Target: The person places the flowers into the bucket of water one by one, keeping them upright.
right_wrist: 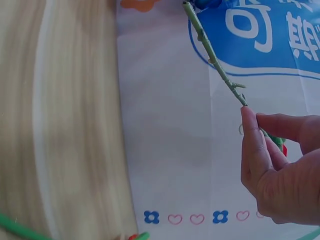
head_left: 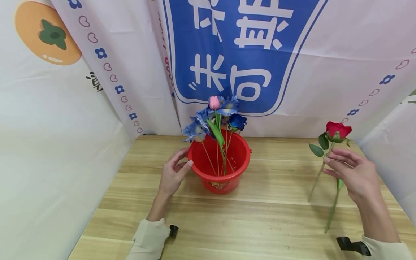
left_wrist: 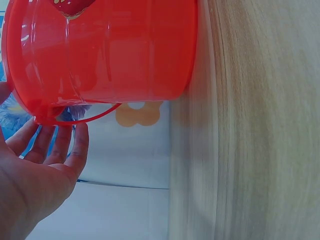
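Observation:
A red bucket point(head_left: 238, 169) stands upright on the table, holding several artificial flowers: blue irises point(head_left: 195, 130), a blue rose point(head_left: 237, 122) and a pink tulip point(head_left: 214, 103). My left hand point(head_left: 173, 171) grips the bucket's left rim beside the handle point(left_wrist: 102, 114), thumb and fingertips at the edge. To the right, my right hand point(head_left: 352, 169) pinches a red rose point(head_left: 338, 130) by its stem point(right_wrist: 215, 60) between thumb and fingers. The bloom points up and the stem slants down to the left. Beneath that hand lies another green stem point(head_left: 332, 213), its upper end hidden.
The wooden table point(head_left: 260, 224) meets a white cloth backdrop with a blue printed panel point(head_left: 227, 47) just behind the bucket. White cloth point(head_left: 42, 144) also hangs along the left side. Bare tabletop stretches between the bucket and the right hand.

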Motion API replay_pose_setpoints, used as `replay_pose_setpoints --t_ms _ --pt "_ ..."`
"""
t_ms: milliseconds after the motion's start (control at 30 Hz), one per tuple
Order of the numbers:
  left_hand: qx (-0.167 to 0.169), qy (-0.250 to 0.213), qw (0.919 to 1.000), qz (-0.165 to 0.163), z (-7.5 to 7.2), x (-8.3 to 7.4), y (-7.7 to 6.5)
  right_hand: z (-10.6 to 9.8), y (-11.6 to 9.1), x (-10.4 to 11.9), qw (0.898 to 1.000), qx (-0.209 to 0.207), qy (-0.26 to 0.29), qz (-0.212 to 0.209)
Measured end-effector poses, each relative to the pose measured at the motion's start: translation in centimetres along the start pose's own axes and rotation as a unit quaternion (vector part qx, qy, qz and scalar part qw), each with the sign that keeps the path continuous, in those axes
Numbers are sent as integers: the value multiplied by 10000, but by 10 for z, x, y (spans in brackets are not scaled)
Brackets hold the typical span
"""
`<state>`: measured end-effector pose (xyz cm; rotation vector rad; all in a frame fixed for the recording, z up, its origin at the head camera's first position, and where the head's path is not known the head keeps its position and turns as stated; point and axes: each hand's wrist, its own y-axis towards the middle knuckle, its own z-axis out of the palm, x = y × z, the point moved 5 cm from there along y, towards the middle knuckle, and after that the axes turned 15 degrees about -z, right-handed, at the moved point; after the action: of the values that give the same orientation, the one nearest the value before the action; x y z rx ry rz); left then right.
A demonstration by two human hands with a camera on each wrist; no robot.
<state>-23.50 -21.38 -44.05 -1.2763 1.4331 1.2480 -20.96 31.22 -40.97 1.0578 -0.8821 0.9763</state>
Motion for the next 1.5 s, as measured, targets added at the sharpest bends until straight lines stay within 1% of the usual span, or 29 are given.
replay_pose_setpoints --t_ms 333,500,833,1033,1300,1500 --pt "-8 48 10000 -16 0 0 0 41 11 6 9994 104 178 -273" --pt "-6 42 10000 -12 0 0 0 61 15 9 9991 120 127 -395" --pt "-14 41 10000 -42 0 0 0 96 23 14 9985 175 -131 -497" --pt "-15 33 10000 -87 0 0 0 118 27 15 9982 202 -105 -550" --pt "-28 35 10000 -87 0 -1 0 146 31 16 9983 207 99 -534" --pt "-9 22 10000 -95 0 0 0 164 36 16 9981 270 -134 -538"
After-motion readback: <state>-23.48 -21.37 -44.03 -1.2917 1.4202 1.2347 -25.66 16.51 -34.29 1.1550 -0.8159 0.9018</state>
